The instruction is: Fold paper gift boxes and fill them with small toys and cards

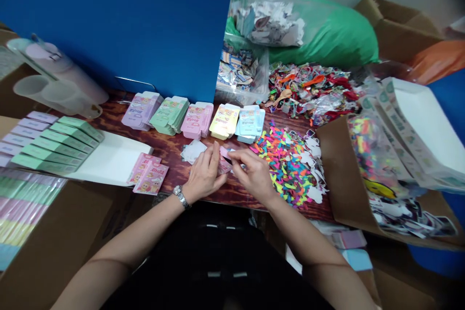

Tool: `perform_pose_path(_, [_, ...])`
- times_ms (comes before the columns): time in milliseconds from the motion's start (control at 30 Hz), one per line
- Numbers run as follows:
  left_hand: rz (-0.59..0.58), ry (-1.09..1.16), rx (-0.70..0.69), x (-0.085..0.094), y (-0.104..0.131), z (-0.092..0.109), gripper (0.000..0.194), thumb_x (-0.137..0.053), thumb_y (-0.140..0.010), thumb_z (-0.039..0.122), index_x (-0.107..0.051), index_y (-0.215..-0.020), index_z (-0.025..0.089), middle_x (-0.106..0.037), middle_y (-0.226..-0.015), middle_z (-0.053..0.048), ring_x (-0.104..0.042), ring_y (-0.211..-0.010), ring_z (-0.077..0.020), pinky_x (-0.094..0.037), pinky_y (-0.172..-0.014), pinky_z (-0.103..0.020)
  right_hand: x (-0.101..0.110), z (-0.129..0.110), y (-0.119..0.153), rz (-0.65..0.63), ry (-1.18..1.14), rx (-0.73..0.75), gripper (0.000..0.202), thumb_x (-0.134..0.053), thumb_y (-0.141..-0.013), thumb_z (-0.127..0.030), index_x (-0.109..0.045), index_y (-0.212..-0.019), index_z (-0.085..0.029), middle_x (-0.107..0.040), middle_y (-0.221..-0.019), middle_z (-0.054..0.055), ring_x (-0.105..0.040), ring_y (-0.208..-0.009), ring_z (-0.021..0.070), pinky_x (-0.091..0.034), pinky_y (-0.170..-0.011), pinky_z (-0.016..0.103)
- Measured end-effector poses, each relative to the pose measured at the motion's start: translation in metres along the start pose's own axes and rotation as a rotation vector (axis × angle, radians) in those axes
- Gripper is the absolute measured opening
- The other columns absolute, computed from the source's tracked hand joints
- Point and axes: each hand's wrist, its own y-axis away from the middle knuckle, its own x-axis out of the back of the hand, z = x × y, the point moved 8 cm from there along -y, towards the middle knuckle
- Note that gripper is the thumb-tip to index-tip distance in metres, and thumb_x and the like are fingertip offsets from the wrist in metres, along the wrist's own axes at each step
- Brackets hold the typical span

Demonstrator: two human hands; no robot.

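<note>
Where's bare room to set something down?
White tray, between the green boxes and two pink packs; small tabletop patch between those packs and the white cards. Crowded: colourful pieces beside the right hand; stacked cartons beyond both hands.

The tabletop (169, 147) is streaked wood with a slight sheen; the held pink box (224, 166) and the row of small boxes (197, 118) look like smooth printed card, the carton (331, 174) matt cardboard, the green bag (343, 34) shiny, wrinkled plastic, the wristwatch (181, 197) polished metal

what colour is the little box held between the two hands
The box is pink, seen best in the head view.
</note>
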Motion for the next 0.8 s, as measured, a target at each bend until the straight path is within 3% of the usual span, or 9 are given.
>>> perform_pose_path(167, [0.034,-0.060,-0.032,0.002,0.004,0.003,0.098,-0.057,-0.084,0.032,0.004,-0.153,-0.002,-0.047,-0.129,-0.031,-0.053,-0.106,-0.0364,-0.053,-0.084,-0.048,0.000,-0.007,0.005,0.008,-0.033,0.052,0.026,-0.050,-0.093,-0.011,-0.066,-0.113,-0.017,-0.065,-0.111,0.004,-0.061,-0.106,0.0123,-0.050,-0.096,0.027])
perform_pose_path(500, [-0.023,0.207,-0.048,-0.005,0.011,0.000,0.094,-0.054,-0.087,0.031,0.005,-0.154,0.005,-0.037,-0.139,-0.028,-0.043,-0.127,-0.0353,-0.048,-0.098,-0.048,0.000,0.011,0.004,-0.086,-0.097,-0.070,0.020,-0.055,-0.089,-0.012,-0.070,-0.103,-0.017,-0.066,-0.099,0.004,-0.062,-0.092,0.0126,-0.052,-0.083,0.025])
perform_pose_path(633, [0.026,0.085,-0.062,0.000,0.010,0.003,0.092,-0.055,-0.085,0.031,-0.001,-0.154,0.002,-0.044,-0.133,-0.028,-0.049,-0.119,-0.0357,-0.051,-0.094,-0.048,0.000,0.004,0.006,-0.073,-0.092,0.001,0.022,-0.053,-0.093,-0.013,-0.068,-0.108,-0.017,-0.065,-0.105,0.005,-0.062,-0.100,0.0126,-0.051,-0.090,0.026])
perform_pose_path(800, [0.044,-0.093,-0.084,0.002,0.007,0.008,0.094,-0.057,-0.082,0.030,-0.004,-0.153,-0.001,-0.046,-0.132,-0.030,-0.053,-0.107,-0.0357,-0.053,-0.085,-0.047,0.000,0.001,0.017,0.079,-0.053,0.022,0.023,-0.055,-0.095,-0.014,-0.065,-0.114,-0.020,-0.066,-0.110,0.002,-0.061,-0.105,0.0124,-0.051,-0.096,0.027])
